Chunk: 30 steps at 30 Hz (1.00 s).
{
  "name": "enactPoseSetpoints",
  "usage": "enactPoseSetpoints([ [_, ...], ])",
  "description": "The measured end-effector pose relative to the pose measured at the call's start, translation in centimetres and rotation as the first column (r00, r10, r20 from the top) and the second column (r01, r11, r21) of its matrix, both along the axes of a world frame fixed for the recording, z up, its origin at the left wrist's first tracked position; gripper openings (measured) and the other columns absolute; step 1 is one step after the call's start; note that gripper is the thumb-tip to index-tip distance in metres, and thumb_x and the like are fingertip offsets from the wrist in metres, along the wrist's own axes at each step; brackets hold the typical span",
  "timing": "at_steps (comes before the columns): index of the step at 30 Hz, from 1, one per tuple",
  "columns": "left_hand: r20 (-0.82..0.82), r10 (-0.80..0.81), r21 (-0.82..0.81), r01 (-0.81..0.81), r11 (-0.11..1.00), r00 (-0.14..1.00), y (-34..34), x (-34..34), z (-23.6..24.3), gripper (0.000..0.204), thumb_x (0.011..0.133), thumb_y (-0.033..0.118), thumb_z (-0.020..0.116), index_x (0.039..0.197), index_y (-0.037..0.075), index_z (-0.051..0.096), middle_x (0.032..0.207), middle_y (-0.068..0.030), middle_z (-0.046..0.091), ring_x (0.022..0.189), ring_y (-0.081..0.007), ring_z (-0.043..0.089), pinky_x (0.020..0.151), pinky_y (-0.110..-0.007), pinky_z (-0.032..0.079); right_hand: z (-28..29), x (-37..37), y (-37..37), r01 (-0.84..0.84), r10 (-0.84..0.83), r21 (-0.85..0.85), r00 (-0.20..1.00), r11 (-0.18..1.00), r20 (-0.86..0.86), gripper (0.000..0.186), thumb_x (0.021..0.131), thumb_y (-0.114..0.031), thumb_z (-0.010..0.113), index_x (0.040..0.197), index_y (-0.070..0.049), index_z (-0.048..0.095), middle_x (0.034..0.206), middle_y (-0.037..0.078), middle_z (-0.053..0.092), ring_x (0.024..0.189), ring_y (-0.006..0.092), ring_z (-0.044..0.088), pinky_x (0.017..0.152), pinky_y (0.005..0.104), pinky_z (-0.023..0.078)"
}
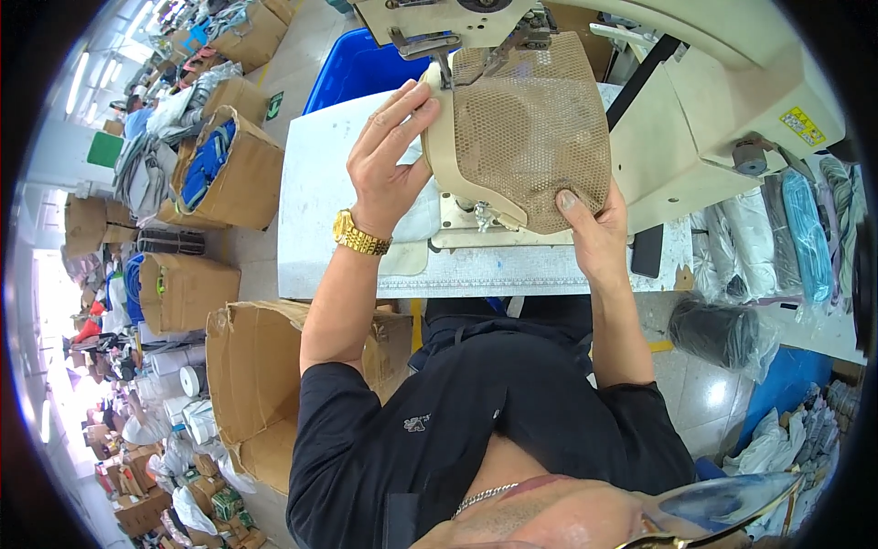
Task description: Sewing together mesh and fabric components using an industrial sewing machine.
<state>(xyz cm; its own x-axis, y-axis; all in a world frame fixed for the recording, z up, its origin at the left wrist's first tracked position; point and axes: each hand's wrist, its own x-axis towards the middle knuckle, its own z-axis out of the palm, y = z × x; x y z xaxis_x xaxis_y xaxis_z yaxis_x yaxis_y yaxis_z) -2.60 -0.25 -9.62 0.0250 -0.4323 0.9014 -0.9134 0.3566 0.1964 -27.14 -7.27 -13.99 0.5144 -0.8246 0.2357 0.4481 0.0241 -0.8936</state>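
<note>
tan mesh fabric piece [540, 123] with rounded corners, smooth cream border [443, 151] curving down its left side and along the bottom, laid beneath the sewing machine [686, 137] head, slightly bowed

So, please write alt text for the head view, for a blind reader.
At a sewing machine, the right hand pinches a tan mesh piece by its near right corner; the left hand lies on its pale border.

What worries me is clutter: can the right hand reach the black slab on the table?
Probably yes: the right hand is just left of the black slab, nothing visible between, but it would likely need to release the mesh piece.
</note>
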Motion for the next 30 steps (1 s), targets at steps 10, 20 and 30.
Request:
enactPoseSetpoints([
  [10,-0.011,-0.008,0.001,0.008,1.000,1.000,-0.1,0.0,0.1,0.040,0.069,0.002,0.079,0.109,0.004,0.071,0.119,-0.0115,0.068,0.115,-0.0283,0.063,0.095,-0.037,0.053,0.8,0.9,-0.7,0.019,-0.019,-0.049,1.000,0.999,-0.016,0.049,0.088,-0.005,0.067,0.132,0.002,0.047,0.117,0.007,0.061,0.106,0.0138,0.058,0.094,0.0291,0.047],
  [20,-0.013,-0.013,-0.015,0.013,1.000,1.000,-0.4,0.3,0.0,0.045,0.068,0.005,0.081,0.112,0.005,0.070,0.121,-0.0120,0.067,0.116,-0.0283,0.062,0.096,-0.038,0.053,2.0,1.8,-0.4,-0.001,0.002,-0.025,0.999,1.000,0.035,0.047,0.088,-0.005,0.067,0.130,0.002,0.048,0.117,0.007,0.061,0.106,0.0138,0.058,0.093,0.0288,0.047],
  [30,0.068,0.058,-0.100,-0.051,0.994,0.996,0.3,-1.2,-0.3,0.035,0.066,0.004,0.080,0.100,0.006,0.073,0.110,-0.0085,0.069,0.108,-0.0263,0.065,0.088,-0.035,0.055,5.5,1.2,-1.7,0.354,-0.624,-0.751,0.776,0.557,-0.097,0.054,0.081,-0.014,0.075,0.128,0.001,0.052,0.114,0.012,0.063,0.103,0.0221,0.061,0.092,0.0329,0.048],
])
